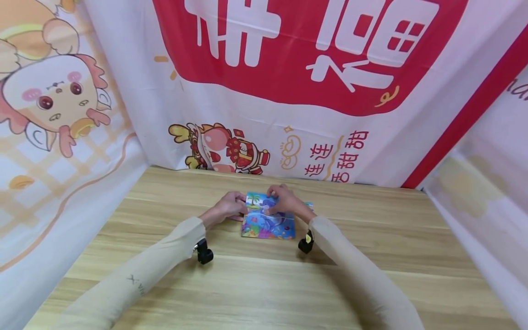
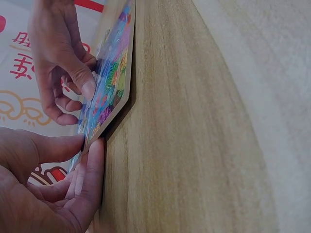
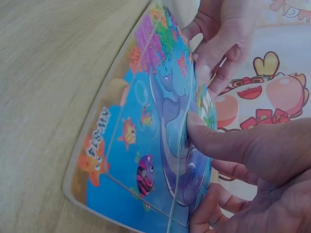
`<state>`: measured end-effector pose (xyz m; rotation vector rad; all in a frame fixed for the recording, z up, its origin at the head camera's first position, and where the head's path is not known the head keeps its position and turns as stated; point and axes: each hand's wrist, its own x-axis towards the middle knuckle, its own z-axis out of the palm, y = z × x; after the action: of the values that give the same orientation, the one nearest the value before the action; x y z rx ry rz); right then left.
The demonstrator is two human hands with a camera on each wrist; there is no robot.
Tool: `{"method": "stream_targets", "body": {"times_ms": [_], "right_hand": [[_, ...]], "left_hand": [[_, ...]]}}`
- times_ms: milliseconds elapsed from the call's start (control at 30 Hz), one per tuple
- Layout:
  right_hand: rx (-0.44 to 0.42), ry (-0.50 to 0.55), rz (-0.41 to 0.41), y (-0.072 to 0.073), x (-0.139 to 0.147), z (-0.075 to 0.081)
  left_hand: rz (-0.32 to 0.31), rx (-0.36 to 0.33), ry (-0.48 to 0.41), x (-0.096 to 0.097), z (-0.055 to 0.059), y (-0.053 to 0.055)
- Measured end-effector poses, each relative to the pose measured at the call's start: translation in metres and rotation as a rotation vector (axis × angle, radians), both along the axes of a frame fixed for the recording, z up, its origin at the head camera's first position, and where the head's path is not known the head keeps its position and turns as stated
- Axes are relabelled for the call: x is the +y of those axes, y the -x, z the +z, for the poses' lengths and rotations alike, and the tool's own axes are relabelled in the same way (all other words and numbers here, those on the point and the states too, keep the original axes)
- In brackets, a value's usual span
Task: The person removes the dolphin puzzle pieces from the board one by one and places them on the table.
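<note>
A thin, glossy picture board (image 1: 264, 230) with a purple dolphin and an undersea scene lies on the table. My left hand (image 1: 231, 206) pinches its left edge; the left wrist view has the thumb (image 2: 60, 147) on top and a finger (image 2: 95, 162) along the underside. My right hand (image 1: 284, 201) reaches across the board and grips it toward the far side. In the right wrist view its thumb (image 3: 211, 141) lies on the dolphin and its other fingers curl at the edge. Thin straight lines cross the picture (image 3: 127, 116). My right hand hides part of the board.
The wood-grain table (image 1: 255, 284) spreads out in front and to both sides. A printed cloth (image 1: 272, 98) hangs along its back edge, with more cloth walls at left (image 1: 123, 151) and right (image 1: 478, 174). A small bit of coloured print (image 1: 309, 204) shows beyond my right wrist.
</note>
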<state>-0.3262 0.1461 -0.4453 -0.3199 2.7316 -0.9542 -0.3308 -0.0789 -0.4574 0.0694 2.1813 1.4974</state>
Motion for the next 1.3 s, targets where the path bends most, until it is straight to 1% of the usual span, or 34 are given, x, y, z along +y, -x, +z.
{"method": "stream_targets", "body": {"times_ms": [100, 233, 367, 500, 733, 867, 967, 1033, 1233, 1300], "right_hand": [[-0.006, -0.013, 0.000, -0.001, 0.000, 0.002], [0.001, -0.003, 0.009, -0.001, 0.000, 0.003], [0.015, 0.017, 0.004, -0.001, 0.001, 0.000], [0.025, 0.033, -0.001, -0.002, 0.002, -0.001], [0.043, 0.167, 0.022, 0.001, 0.008, -0.002], [0.041, 0.225, -0.021, 0.000, 0.008, -0.003], [0.021, 0.273, -0.055, -0.001, 0.009, -0.003], [0.013, 0.292, -0.063, -0.002, 0.010, -0.004], [0.065, 0.313, -0.035, -0.003, 0.013, -0.003], [0.065, 0.322, -0.032, -0.003, 0.014, -0.003]], "left_hand": [[0.007, -0.007, 0.018, 0.002, 0.000, 0.001], [0.008, 0.001, 0.049, 0.003, 0.001, 0.001], [-0.009, 0.005, 0.033, 0.003, 0.001, 0.000], [-0.005, 0.007, 0.029, 0.004, 0.000, -0.002], [0.007, 0.013, 0.040, 0.005, 0.000, 0.000], [0.006, 0.014, 0.040, 0.003, 0.001, 0.000], [0.004, 0.007, 0.035, 0.002, 0.000, -0.001], [0.007, 0.004, 0.036, 0.001, 0.000, -0.001], [0.017, 0.001, 0.037, 0.001, 0.001, 0.001], [0.015, -0.004, 0.032, 0.002, 0.001, 0.001]]}}
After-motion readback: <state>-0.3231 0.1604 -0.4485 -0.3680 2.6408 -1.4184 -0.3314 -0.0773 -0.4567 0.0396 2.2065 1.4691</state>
